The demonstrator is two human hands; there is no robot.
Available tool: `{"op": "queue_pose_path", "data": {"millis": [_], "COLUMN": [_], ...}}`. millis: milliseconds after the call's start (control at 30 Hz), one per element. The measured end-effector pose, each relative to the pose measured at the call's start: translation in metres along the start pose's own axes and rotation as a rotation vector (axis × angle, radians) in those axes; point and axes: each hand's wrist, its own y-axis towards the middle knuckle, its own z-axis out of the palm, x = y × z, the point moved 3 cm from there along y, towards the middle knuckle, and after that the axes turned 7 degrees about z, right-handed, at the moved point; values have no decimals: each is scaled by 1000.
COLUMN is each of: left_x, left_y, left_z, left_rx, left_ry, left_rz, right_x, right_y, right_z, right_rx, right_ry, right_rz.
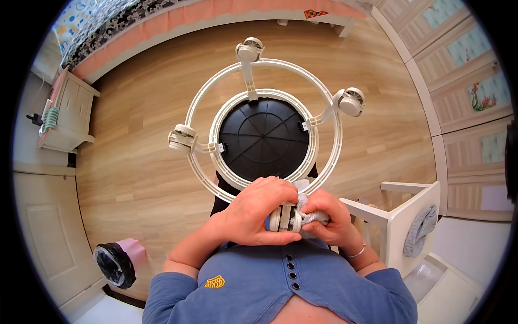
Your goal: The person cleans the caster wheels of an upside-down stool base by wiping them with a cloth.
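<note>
A round stool [315, 148] is upside down in front of my body, with its black ribbed underside [264, 135] facing up and a white ring around it. Three of its casters point up: one at the far side [250, 50], one at the left [182, 139] and one at the right [350, 102]. The nearest caster [286, 218] sits between my hands. My left hand [256, 213] is closed around this caster from the left, thumb along its near side. My right hand [334, 220] pinches a light grey cloth [313, 210] against the caster's right side.
A white chair [399, 221] with a grey cloth item [421, 231] hanging on it stands at the right. A black-lined bin [116, 264] is at lower left. Around the wooden floor [140, 178] are a bed [189, 16], a small cabinet [70, 110] and wardrobe doors [453, 70].
</note>
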Motion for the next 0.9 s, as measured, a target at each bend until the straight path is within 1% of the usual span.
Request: {"op": "queue_pose_path", "data": {"millis": [33,167,267,333,567,633,733,867,900], "left_x": [-1,0,4,9,13,14,14,14,13], "left_y": [1,3,3,3,1,1,1,0,0], "left_z": [-1,-5,-5,-1,3,3,5,7,6], "left_rx": [13,50,87,116,92,92,103,101,104], "left_ry": [20,9,-57,-148,-251,-283,-294,-304,-309], "left_rz": [34,36,-21,-102,-158,-152,-163,-176,-194], "right_x": [1,2,3,3,10,18,21,10,4], "right_y": [0,1,3,3,4,8,8,7,6], "right_z": [0,2,3,2,-2,-2,-3,-3,-3], "right_rx": [-15,-11,-22,-34,-17,29,56,17,-14], "right_ry": [10,18,-9,-45,-152,-208,-268,-270,-265], "right_rz": [-42,-52,-78,-103,-103,-222,-254,-268,-223]}}
